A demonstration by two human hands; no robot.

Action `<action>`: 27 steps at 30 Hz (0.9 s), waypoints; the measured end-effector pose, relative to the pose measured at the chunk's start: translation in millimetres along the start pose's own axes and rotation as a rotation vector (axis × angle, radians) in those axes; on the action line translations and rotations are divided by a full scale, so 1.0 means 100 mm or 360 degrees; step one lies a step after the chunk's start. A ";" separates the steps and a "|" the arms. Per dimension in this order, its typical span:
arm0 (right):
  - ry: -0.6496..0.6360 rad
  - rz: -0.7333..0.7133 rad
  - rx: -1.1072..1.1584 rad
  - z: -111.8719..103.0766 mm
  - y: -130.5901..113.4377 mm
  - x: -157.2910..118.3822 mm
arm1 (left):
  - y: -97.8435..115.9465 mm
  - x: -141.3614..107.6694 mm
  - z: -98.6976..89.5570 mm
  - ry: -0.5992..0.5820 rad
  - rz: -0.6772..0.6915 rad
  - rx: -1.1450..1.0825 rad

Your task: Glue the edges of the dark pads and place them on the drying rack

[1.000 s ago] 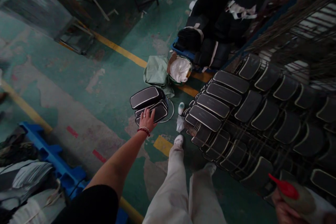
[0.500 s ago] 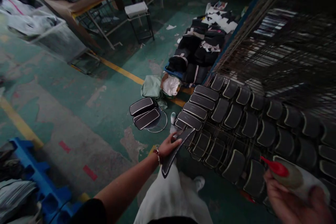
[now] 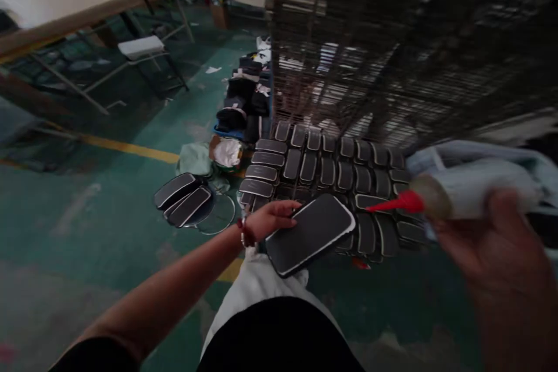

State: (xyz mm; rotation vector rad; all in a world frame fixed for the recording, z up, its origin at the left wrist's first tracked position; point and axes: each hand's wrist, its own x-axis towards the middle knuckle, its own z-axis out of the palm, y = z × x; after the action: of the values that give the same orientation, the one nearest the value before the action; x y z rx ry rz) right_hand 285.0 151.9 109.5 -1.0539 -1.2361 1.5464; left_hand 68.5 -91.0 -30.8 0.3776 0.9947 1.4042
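Note:
My left hand [image 3: 272, 219] is closed on the edge of a dark panel [image 3: 311, 235] with rounded corners, its face tilted up toward me. A white line runs along part of the panel's border. My right hand [image 3: 497, 244] grips a whitish squeeze bottle [image 3: 475, 186] lying nearly sideways. The bottle's red nozzle [image 3: 396, 202] points left, to the right of the panel and apart from it. Beyond both hands, similar light-edged panels [image 3: 328, 173] lie in rows. Several more panels [image 3: 188, 207] rest on a round support at the left.
A dark wire rack [image 3: 349, 40] rises behind the rows. Bundled black pieces [image 3: 242, 93] lie along the floor, near a green cloth bag [image 3: 195, 158] and an open sack [image 3: 227, 152]. A white-topped stool [image 3: 140, 46] stands by a long table [image 3: 87, 9]. Right, a light-coloured bin [image 3: 462, 154].
My view has swung to the right. The panel in my left hand has turned from nearly edge-on to face up. My right hand has raised the bottle, its nozzle nearer the panel.

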 end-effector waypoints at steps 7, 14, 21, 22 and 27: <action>-0.0483 -0.0480 0.0047 -0.11 -0.39 -0.31 | 0.49 -0.08 0.41 -0.0409 -0.0099 0.0508; -0.0529 -0.0552 0.0040 -0.17 -0.51 -0.46 | 0.79 -0.20 0.59 -0.0496 -0.0155 0.0815; -0.0440 -0.0586 0.0009 -0.15 -0.50 -0.47 | 1.01 -0.27 0.63 -0.0518 -0.0128 0.1031; -0.0416 -0.0583 0.0015 -0.15 -0.49 -0.48 | 1.03 -0.27 0.63 -0.0518 -0.0124 0.1046; -0.0392 -0.0525 0.0076 -0.13 -0.43 -0.48 | 1.09 -0.25 0.62 -0.0502 -0.0093 0.1144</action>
State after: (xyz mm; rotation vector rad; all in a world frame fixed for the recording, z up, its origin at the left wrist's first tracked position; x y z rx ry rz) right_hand 314.9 114.9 154.2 -0.6027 -1.4502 1.4667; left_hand 49.2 -74.0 94.0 1.0546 1.2083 0.8571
